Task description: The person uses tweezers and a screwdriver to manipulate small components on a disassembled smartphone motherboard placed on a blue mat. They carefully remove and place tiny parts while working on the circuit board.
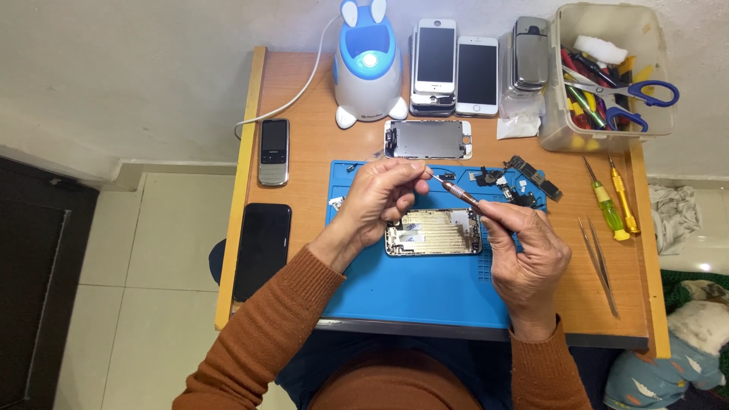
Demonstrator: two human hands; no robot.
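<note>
An opened phone housing (433, 231) lies face up on a blue work mat (414, 292) on a small wooden table (296, 137). My right hand (529, 262) grips a slim brown screwdriver (460, 193), its tip raised and pointing left above the housing. My left hand (380, 197) hovers over the housing's left end, fingertips pinched together right at the screwdriver's tip; what they pinch is too small to see. A detached phone screen panel (428, 140) rests just beyond the mat.
A black phone (263, 249) and a grey keypad phone (274, 151) lie at left. At the back stand a blue-white lamp (367, 67), stacked phones (455, 68) and a clear tool bin (607, 76) with scissors. Loose parts (524, 182), two screwdrivers (613, 197) and tweezers (600, 262) lie right.
</note>
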